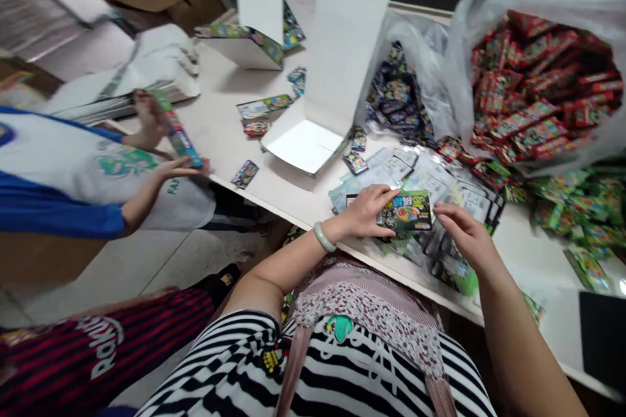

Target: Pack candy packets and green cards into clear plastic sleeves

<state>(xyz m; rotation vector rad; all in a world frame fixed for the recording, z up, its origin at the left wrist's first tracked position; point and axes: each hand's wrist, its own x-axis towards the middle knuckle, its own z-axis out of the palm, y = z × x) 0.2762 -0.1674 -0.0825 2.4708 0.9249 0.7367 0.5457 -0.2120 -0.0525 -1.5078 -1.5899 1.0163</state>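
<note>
My left hand (368, 210) grips the left side of a flat black-and-green packet (411, 211) with a colourful printed front. At the packet's right edge my right hand (467, 234) hovers with its fingers stretched out; whether they touch it I cannot tell. Beneath both hands lies a loose pile of clear and dark printed plastic sachets (435, 176) at the table's front edge. Just beyond stands an open white carton (306, 143), its tall lid raised. Small dark purple packets (355, 163) lie between the carton and the pile.
Plastic bags hold red packets (542, 85) and purple packets (396, 88) at the back. Green packets (581, 202) are heaped at right. A co-worker's hands (169, 143) hold a colourful strip at left, near stacked flat cartons (166, 65). Another person in a striped shirt (122, 339) is below.
</note>
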